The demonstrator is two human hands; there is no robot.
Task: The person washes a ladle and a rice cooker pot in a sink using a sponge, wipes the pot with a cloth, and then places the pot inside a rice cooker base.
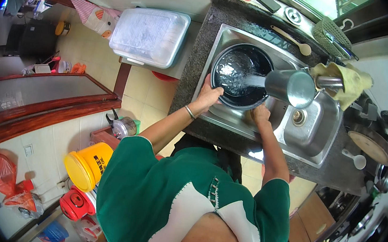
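Note:
A black round pan [241,74] sits tilted in the steel sink [311,128], with water in it. My left hand [208,94], a bangle on its wrist, grips the pan's near rim. My right hand [261,115] holds the rim further right, partly tucked under the pan's edge. A steel cylindrical spout [292,86] on the tap sends a stream of water into the pan. A yellow cloth [349,80] is wrapped around the tap behind the spout.
A wooden spoon [292,40] lies on the dark stone counter [195,64] behind the sink, near a woven basket [330,36]. A lidded plastic box [148,36] stands at the left. Pans [366,145] sit on the right. Yellow and red containers [86,166] are on the floor.

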